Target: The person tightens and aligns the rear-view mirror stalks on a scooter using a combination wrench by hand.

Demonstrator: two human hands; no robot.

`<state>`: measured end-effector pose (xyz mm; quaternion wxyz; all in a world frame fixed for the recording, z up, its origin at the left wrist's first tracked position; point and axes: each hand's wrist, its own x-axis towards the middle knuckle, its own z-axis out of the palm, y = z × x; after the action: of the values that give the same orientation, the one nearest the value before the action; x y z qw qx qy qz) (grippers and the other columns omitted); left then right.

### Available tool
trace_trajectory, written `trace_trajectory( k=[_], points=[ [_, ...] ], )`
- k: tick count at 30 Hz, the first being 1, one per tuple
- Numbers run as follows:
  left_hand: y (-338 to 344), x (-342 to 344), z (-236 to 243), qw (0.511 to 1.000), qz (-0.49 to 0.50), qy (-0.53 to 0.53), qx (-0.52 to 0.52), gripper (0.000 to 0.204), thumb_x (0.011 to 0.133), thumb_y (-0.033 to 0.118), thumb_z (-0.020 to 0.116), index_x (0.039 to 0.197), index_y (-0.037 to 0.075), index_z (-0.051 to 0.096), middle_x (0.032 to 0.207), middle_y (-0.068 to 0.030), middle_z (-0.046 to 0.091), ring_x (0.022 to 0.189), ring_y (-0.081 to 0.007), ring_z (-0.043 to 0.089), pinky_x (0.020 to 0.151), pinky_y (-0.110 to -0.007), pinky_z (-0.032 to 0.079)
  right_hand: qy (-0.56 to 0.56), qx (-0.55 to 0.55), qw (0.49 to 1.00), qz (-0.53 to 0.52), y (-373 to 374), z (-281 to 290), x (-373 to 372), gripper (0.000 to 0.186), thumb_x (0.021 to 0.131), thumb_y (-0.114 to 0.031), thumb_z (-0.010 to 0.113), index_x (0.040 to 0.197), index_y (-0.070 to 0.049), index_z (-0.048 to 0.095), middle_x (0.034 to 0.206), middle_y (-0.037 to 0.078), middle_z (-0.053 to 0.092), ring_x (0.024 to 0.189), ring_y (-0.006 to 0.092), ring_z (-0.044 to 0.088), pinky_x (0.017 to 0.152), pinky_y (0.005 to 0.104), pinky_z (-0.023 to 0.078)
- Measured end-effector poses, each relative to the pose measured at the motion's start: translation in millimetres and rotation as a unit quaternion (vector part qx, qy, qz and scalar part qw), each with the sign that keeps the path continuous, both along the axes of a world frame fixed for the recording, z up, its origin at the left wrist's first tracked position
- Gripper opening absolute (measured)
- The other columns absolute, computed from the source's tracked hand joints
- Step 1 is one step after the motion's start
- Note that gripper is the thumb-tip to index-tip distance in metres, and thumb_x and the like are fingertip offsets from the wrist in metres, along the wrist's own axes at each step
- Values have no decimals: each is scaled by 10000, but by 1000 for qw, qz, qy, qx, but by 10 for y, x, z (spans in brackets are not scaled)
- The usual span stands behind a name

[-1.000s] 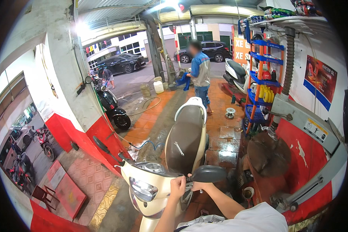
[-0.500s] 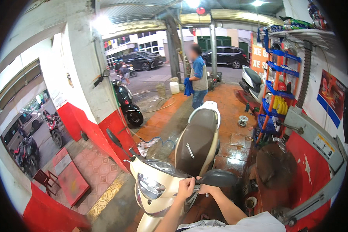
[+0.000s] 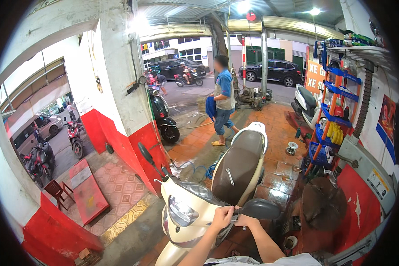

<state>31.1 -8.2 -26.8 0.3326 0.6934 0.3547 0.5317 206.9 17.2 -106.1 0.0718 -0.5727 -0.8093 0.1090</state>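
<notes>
A cream scooter [image 3: 181,239] stands in front of me, its headlight facing my side. My left hand [image 3: 223,217] is closed in a fist at the base of the black mirror [image 3: 258,209]; what its fingers pinch is hidden. Right beside it, my right hand [image 3: 245,220] is closed around the handlebar end, with a lever tip showing below. On the brown seat [image 3: 241,155] lies a silver wrench [image 3: 230,176]. A second mirror [image 3: 146,153] rises from the other handlebar.
A person [image 3: 224,99] in a blue and beige shirt walks behind the scooter, carrying a blue cloth [image 3: 210,107]. An orange-and-blue shelf rack [image 3: 328,116] stands at right. A red-and-white pillar [image 3: 128,115] rises at left. Blue hose [image 3: 199,169] lies on the tiled floor.
The whole view has shifted, so the scooter and my hands sit further right. Both hands keep their place by the mirror base. The person behind has stepped forward, with legs now visible.
</notes>
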Motion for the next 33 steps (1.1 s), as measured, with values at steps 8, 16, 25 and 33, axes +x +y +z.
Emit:
trace_trajectory(
  k=[8, 16, 25, 33],
  points=[
    [56, -52, -88, 998, -1, 55, -4, 264, 988, 165, 546, 955, -1, 748, 633, -211, 613, 535, -255, 624, 541, -351, 455, 13, 4, 1000, -7, -9, -84, 21, 691, 620, -346, 743, 1219, -69, 541, 981, 178, 663, 974, 393, 637, 870, 496, 487],
    [43, -72, -72, 998, -8, 63, -19, 267, 983, 168, 548, 945, -3, 749, 630, -212, 610, 545, -256, 640, 543, -354, 459, 18, -6, 1000, -2, 31, -101, 24, 621, 604, -315, 745, 1127, -53, 536, 947, 192, 658, 950, 396, 644, 832, 495, 493],
    [50, -68, -98, 998, -4, 53, -24, 269, 983, 172, 549, 944, -7, 747, 606, -198, 586, 502, -248, 578, 531, -343, 444, 13, -24, 1000, -9, -64, 134, -42, 597, 595, -288, 739, 1100, -35, 545, 875, 182, 654, 907, 396, 651, 794, 486, 498],
    [4, 6, -18, 1000, 2, -7, -2, 398, 997, 175, 530, 668, -46, 496, 541, -153, 404, 471, -207, 368, 483, -383, 331, 20, -25, 999, -5, 16, -51, 17, 627, 591, -300, 741, 1124, -32, 547, 871, 189, 654, 904, 398, 655, 786, 486, 500]
  ],
)
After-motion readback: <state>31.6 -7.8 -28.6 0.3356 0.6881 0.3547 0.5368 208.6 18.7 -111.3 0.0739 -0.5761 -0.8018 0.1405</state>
